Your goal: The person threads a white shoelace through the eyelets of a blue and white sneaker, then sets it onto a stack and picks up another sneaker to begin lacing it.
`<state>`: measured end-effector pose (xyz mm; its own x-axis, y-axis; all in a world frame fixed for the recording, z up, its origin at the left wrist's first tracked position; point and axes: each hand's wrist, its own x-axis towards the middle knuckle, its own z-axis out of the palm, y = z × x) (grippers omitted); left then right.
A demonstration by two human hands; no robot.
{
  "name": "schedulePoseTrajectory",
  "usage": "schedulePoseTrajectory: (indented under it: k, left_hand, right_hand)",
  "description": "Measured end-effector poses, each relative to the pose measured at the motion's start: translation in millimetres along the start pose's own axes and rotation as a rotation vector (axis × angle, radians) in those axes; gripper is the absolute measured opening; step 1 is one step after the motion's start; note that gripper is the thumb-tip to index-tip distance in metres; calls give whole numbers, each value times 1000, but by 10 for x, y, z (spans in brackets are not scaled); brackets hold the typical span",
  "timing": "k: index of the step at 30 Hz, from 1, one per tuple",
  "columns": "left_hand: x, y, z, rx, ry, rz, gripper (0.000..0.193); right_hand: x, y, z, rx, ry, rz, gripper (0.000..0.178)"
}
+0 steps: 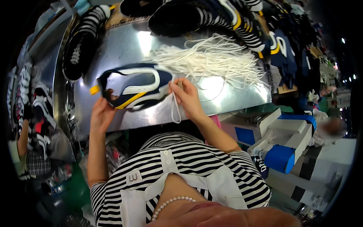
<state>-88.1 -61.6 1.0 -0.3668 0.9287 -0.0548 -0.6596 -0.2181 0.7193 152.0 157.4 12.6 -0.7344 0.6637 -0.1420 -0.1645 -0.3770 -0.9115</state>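
A navy shoe upper [140,80] with a white curved stripe and a yellow line lies on its side just above the metal table [119,45]. My left hand [101,113] grips it by the dark collar end, near a yellow tab [94,89]. At the other end, my right hand [185,96] pinches a white shoelace [175,109] against the upper's edge. A loop of that lace hangs below my right fingers. The exact spot where lace meets upper is hidden by the fingertips. Just beyond my right hand spreads a loose pile of white shoelaces [223,62].
A row of nested shoe uppers [86,38] stands at the table's far left; more stacked uppers [211,17] line the far edge. To my right is a grey and blue machine [287,132]. At far left, another person's arm [23,136] works beside a table of shoe parts.
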Motion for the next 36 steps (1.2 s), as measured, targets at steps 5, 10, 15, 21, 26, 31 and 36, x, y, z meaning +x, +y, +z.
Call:
schedulePoseTrajectory:
  k: [5, 10, 15, 21, 26, 31, 36]
  left_hand:
    - [-147, 167, 169, 1304, 595, 314, 37]
    - [44, 287, 742, 2165, 57, 537, 30]
    - [884, 188, 363, 924, 102, -945, 72]
    - [601, -80, 479, 347, 163, -566, 70]
    - [518, -311, 689, 230, 331, -354, 50]
    - [376, -417, 724, 429, 313, -124, 33]
    - [331, -429, 885, 647, 352, 88, 24]
  right_hand:
    - [374, 431, 250, -25, -30, 54, 20]
    - [532, 411, 438, -207, 1, 10, 30]
    - [580, 525, 424, -219, -62, -8, 32]
    - [459, 293, 500, -326, -52, -17, 33]
    - [329, 192, 578, -272, -111, -23, 32]
    - [264, 115, 601, -646, -65, -152, 36]
    - [219, 72, 570, -849, -118, -258, 37]
